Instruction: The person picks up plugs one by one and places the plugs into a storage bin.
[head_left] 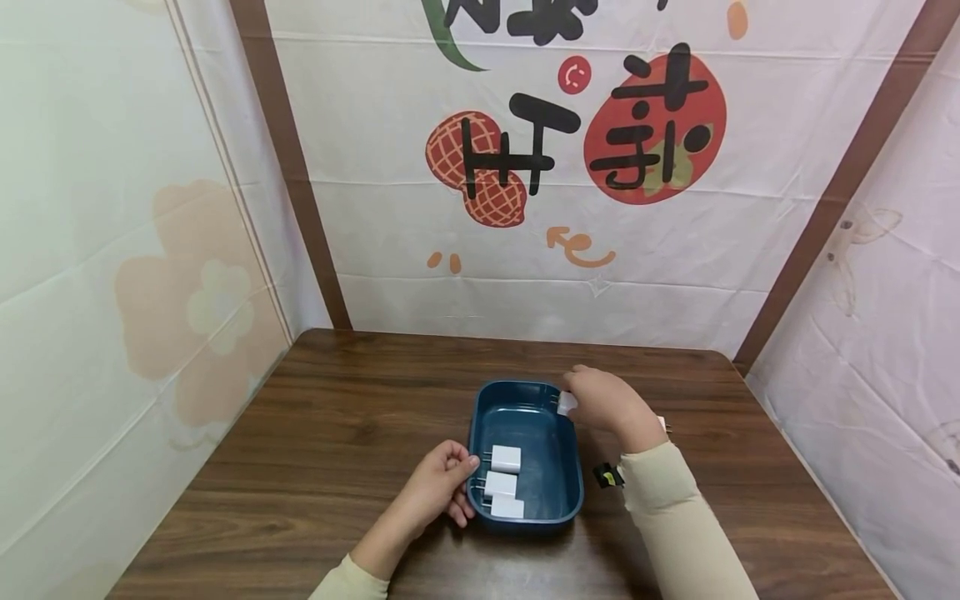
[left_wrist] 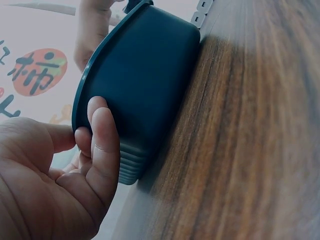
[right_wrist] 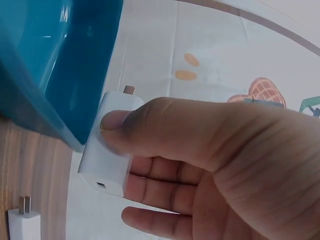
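A dark blue plastic tub (head_left: 532, 433) sits on the table, with three white charger plugs (head_left: 506, 459) lying along its near left side, prongs to the left. My left hand (head_left: 435, 483) pinches the tub's left rim between thumb and fingers; in the left wrist view its fingers (left_wrist: 104, 130) lie against the outer wall. Between thumb and fingers, my right hand (head_left: 603, 402) grips another white charger plug (right_wrist: 106, 155) at the far right corner of the tub. Its port end and prongs show in the right wrist view.
On the brown wooden table (head_left: 360, 417), a white charger plug (right_wrist: 25, 225) lies right of the tub, partly hidden by the right arm in the head view. A small black item (head_left: 606, 475) with a yellow-green mark lies beside the right sleeve. Printed cloth walls (head_left: 525, 300) surround the table.
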